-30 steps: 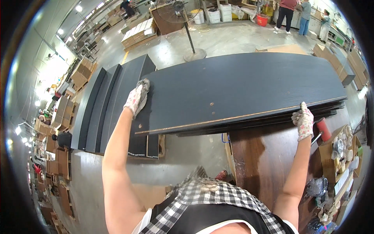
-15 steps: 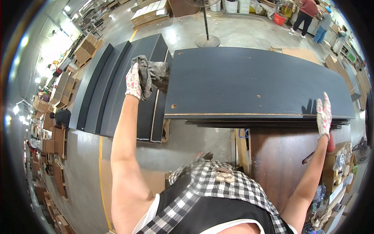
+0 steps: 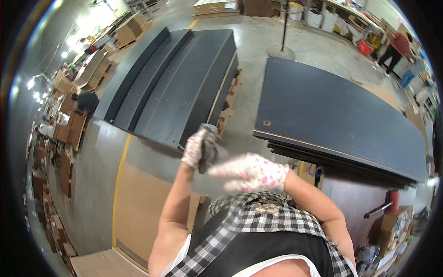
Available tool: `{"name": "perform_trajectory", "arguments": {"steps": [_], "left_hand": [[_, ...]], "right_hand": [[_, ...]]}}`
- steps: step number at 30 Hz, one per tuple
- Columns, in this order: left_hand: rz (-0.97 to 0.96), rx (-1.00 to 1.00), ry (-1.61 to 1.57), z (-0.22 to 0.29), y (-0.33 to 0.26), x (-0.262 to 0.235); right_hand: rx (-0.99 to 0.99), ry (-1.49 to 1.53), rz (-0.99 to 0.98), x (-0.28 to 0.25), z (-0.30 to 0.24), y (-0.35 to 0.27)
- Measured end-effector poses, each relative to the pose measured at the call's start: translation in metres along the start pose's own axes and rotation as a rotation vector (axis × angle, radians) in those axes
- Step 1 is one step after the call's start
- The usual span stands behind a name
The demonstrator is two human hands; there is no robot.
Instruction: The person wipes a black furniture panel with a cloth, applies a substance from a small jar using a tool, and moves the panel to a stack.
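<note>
- The left hand (image 3: pixel 199 148), in a white glove with pink dots and a dark grey palm, is raised in front of the chest with its fingers curled in; it looks closed, though nothing can be made out in its grip
- The right hand (image 3: pixel 251 171), in a matching dotted glove, lies flat with fingers stretched toward the left, just beside the left hand and perhaps touching it; it is blurred, and it holds nothing
- The stack of dark boards (image 3: pixel 341 115) lies to the right, clear of both hands, with a large dark sheet on top and the edges of thinner sheets showing beneath its near edge
- A small round mark (image 3: pixel 266 123) sits near the near-left corner of the top sheet
- A second pile of long dark panels (image 3: pixel 184 87) rests on the grey concrete floor (image 3: pixel 97 184) to the left, beyond the hands
- A fan stand (image 3: pixel 282 32) rises behind the boards
- A person in a red top (image 3: pixel 400 44) stands far off at the upper right
- The wearer has on a checked shirt (image 3: pixel 263 221)
</note>
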State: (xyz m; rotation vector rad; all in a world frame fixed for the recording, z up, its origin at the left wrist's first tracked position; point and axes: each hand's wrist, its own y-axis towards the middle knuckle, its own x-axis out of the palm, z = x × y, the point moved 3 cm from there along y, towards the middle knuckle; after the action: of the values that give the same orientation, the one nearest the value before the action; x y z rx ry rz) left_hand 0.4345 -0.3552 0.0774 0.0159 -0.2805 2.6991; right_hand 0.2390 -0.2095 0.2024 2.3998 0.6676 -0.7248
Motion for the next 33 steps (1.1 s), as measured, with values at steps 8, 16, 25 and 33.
{"name": "perform_trajectory", "arguments": {"steps": [8,16,25,33], "left_hand": [[-0.401,0.39,0.557,-0.066,-0.045,0.054],[-0.853,0.087,0.597,-0.051,-0.072,0.158],[-1.206,-0.276,0.175,-0.067,-0.069,0.27],[-1.322,-0.19,0.269,-0.054,-0.095,0.332]], "right_hand": [[0.852,0.223,0.105,0.04,0.061,-0.099],[0.912,0.185,0.679,0.061,0.057,-0.185],[1.628,-0.266,0.768,-0.008,-0.084,-0.376],[1.616,-0.838,0.937,0.041,-0.113,-0.376]]}}
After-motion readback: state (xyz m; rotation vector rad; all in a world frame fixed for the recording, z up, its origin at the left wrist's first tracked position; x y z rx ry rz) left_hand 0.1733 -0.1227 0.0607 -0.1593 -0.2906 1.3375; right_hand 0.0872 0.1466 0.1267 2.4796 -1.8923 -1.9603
